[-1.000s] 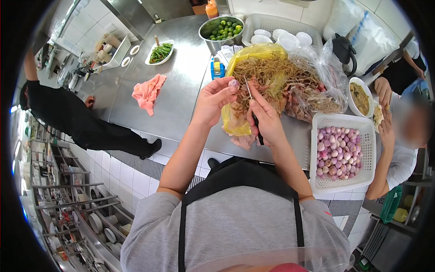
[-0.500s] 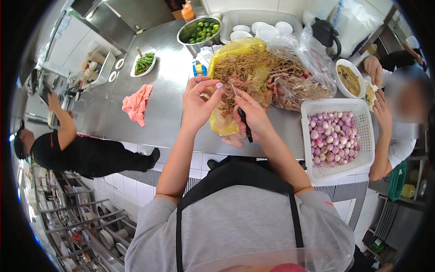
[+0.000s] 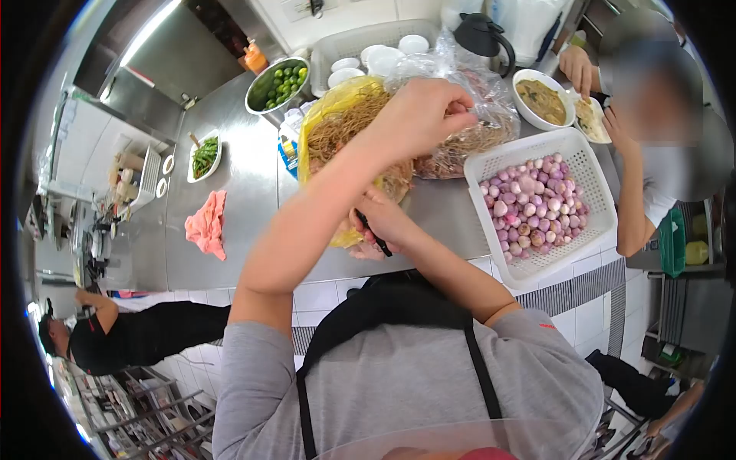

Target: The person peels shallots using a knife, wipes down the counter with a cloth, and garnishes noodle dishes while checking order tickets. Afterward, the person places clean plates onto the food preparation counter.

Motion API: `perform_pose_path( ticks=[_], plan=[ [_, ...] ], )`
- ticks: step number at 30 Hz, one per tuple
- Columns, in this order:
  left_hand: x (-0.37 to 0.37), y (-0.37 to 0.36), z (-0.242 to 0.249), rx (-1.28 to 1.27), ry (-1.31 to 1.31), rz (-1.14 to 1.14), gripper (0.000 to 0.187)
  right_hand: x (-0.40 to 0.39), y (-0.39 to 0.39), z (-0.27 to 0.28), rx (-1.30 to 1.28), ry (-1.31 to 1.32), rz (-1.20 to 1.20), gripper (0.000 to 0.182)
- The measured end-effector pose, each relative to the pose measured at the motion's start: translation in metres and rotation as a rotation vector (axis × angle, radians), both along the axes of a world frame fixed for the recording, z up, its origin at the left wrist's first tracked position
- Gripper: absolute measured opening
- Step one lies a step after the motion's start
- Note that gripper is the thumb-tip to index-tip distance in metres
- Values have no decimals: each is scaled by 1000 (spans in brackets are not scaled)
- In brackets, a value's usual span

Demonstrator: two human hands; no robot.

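My left hand (image 3: pixel 433 115) reaches across to the right, above the bags and short of the white basket (image 3: pixel 475 165). Its thumb and forefinger stand apart, and no shallot shows between them. Peeled purple shallots (image 3: pixel 537 203) fill much of the basket. My right hand (image 3: pixel 383 218), partly behind my left forearm, is closed around the black handle of a small knife (image 3: pixel 376 236); the blade is hidden. Beyond it lies a yellow plastic bag (image 3: pixel 310 126) with dry, stringy roots and stalks (image 3: pixel 345 126). A clear plastic bag (image 3: pixel 448 69) of unpeeled shallots sits beside it.
A bowl of green limes (image 3: pixel 280 88), a crate with white dishes (image 3: pixel 330 50) and a black jug (image 3: pixel 487 42) stand at the back. A pink cloth (image 3: pixel 207 225) and a dish of green vegetables (image 3: pixel 205 157) lie left. A co-worker's hands (image 3: pixel 579 69) are beside a soup bowl (image 3: pixel 544 100).
My left hand has left the knife and crossed to the right over my right arm. The shallot it held is no longer seen in its fingers. The view has shifted right.
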State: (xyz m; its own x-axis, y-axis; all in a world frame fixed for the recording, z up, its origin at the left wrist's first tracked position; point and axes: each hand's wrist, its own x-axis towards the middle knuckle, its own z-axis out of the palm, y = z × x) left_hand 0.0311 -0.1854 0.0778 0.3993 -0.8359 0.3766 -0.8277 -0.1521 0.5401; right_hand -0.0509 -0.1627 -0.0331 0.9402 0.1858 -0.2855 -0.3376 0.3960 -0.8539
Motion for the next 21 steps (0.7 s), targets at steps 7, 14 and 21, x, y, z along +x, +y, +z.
perform_pose_path(
  ticks=[7, 14, 21],
  plan=[
    [48, -85, -81, 484, -456, -82, 19, -16, 0, -9, -63, 56, -75, 31],
    [51, -109, -90, 606, -574, -25, 19, -24, -6, -17, -24, 26, -109, 30],
    [61, -85, -66, 708, -553, 23, 17, -21, -4, -14, -106, -12, -73, 33]
  ],
)
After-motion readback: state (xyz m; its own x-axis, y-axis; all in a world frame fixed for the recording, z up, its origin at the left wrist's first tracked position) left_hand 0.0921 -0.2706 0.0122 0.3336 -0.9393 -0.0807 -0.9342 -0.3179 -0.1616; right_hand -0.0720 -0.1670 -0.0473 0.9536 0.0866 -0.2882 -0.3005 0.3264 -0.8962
